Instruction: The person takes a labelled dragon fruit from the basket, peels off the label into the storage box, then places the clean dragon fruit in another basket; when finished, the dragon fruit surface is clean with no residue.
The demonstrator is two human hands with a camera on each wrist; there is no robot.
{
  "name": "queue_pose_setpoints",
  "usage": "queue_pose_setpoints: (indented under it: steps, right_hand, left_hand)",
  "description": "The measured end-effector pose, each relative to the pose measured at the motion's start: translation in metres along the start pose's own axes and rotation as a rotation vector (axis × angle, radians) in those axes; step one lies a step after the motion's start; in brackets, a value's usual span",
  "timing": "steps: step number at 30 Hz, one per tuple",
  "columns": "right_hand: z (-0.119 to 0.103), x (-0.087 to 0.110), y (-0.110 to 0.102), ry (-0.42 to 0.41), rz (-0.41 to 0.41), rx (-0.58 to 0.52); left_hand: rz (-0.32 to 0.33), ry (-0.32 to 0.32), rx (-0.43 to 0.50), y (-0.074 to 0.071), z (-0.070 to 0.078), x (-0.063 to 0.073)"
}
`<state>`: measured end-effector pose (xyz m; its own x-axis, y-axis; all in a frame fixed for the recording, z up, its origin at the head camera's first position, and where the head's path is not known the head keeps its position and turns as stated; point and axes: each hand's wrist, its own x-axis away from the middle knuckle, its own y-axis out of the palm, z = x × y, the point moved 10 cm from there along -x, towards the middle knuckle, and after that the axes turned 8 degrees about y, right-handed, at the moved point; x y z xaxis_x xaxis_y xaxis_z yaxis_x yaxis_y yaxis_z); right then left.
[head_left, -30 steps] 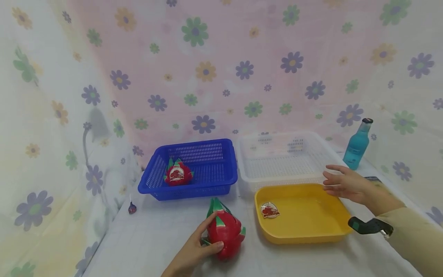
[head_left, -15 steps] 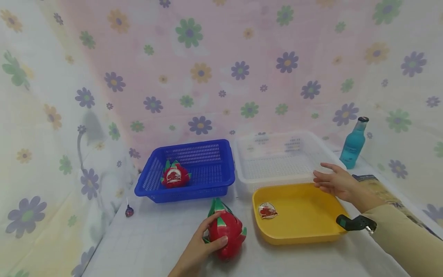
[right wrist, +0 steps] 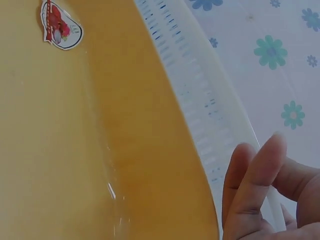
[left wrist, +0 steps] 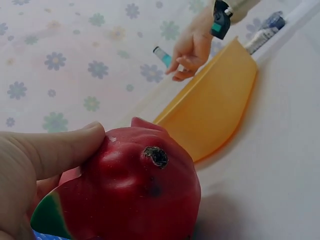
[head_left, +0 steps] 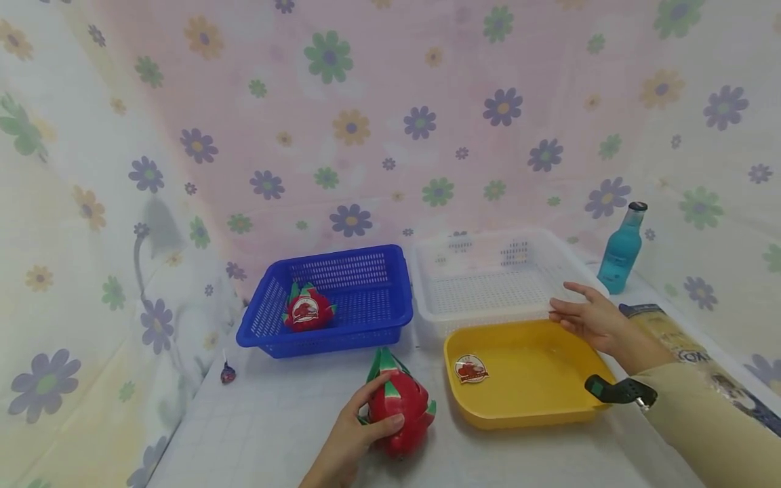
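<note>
My left hand (head_left: 360,430) grips a red dragon fruit (head_left: 399,413) with green-tipped scales on the table; in the left wrist view its dark stem spot (left wrist: 156,156) faces the camera. Over the back right rim of the yellow tray (head_left: 531,420) hovers my right hand (head_left: 594,322), its fingers loosely bent around nothing. A round-topped dragon fruit sticker (head_left: 470,369) lies inside that tray near its left end. Inside the blue basket (head_left: 329,344) sits a second dragon fruit (head_left: 311,318), bearing a similar sticker on its front.
A white basket (head_left: 439,317) stands behind the yellow tray. At the back right is a bottle of blue liquid (head_left: 621,254), with a printed package (head_left: 677,339) partly hidden behind my right arm. A small wrapped lollipop (head_left: 228,373) lies left. Flowered cloth hangs around the table.
The head view has shifted slightly, so more of the printed package shows. My right hand sits a little further left over the tray's rim. The left hand keeps its grip on the dragon fruit.
</note>
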<state>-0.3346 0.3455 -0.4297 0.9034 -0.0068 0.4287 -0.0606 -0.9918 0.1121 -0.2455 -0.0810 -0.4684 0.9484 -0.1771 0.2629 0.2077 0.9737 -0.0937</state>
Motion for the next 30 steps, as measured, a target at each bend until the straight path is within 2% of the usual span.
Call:
queue_pose_setpoints:
  steps: [6,12,23,27,30]
  right_hand:
    - [-0.001,0.002,-0.002,-0.039,0.013,0.044]
    - [0.0,0.002,-0.003,-0.054,0.024,0.04]
    - [0.0,0.001,-0.002,-0.057,0.017,-0.049]
    - [-0.001,0.002,-0.002,-0.062,0.001,-0.072]
    - [-0.001,0.003,-0.001,-0.063,-0.007,-0.084]
  left_hand:
    - [0.029,0.004,0.032,0.0,-0.001,0.0]
    - [0.043,0.02,0.051,0.0,-0.001,0.001]
    - [0.052,-0.007,0.023,0.001,0.003,0.006]
    - [0.04,-0.011,0.019,0.002,0.008,0.011]
    - [0.0,-0.019,0.022,0.006,0.01,0.017]
